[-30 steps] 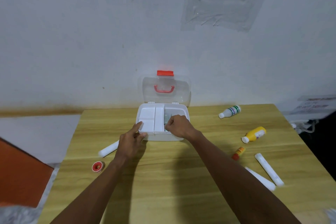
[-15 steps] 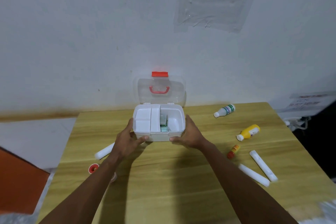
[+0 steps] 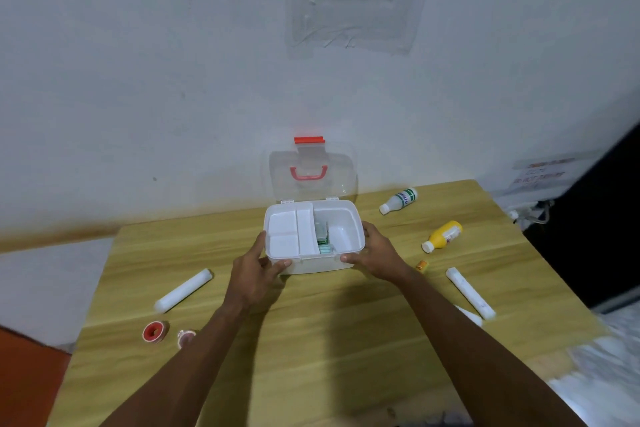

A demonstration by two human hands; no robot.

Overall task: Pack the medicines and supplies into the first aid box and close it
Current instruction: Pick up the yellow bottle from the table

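The white first aid box (image 3: 356, 230) stands open on the wooden table (image 3: 311, 340), its clear lid (image 3: 313, 172) upright against the wall. A white divider tray (image 3: 289, 234) fills its left half; green medicine packets (image 3: 322, 239) lie in the middle. My left hand (image 3: 254, 270) grips the box's front left corner, my right hand (image 3: 375, 253) its front right side. Loose on the table lie a white bottle (image 3: 398, 200), a yellow bottle (image 3: 442, 236), a small orange vial (image 3: 422, 265), white rolls (image 3: 183, 289) (image 3: 469, 292) and red tape rolls (image 3: 155, 332).
A pale wall rises right behind the table. An orange surface (image 3: 24, 381) sits low at the left. White cables and a paper notice (image 3: 536, 177) lie past the table's right edge, beside a dark area.
My right hand came out of the box and both hands moved to grip its sides. The view shifted, bringing a second tape roll into sight at the left.
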